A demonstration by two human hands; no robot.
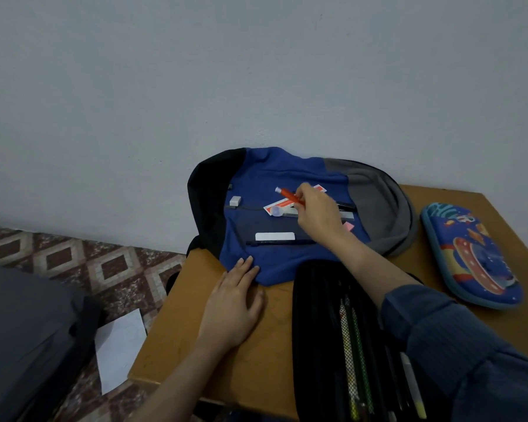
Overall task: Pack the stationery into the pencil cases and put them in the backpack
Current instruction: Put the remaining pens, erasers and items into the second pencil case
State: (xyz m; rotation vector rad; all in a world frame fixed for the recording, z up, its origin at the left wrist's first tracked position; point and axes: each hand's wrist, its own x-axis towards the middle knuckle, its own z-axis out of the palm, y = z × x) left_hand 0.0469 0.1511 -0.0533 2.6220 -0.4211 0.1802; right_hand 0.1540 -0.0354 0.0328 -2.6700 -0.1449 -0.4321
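Right hand (317,217) pinches the slim red plastic pen (288,195) over the flat blue fabric backpack (272,172), left hand (232,306) fingers (245,266) straight on tabletop (195,345); best laid lengthwise in the open black pencil case (311,284).

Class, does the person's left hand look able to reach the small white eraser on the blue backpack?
Probably yes. The left hand rests flat and empty at the near edge of the blue fabric backpack, and only bare fabric lies between it and the small white eraser.

Backpack (287,172) blue, black, grey; pen (288,194) red; open pencil case (317,300) black; second case (470,254) blue (orange-red cartoon print).
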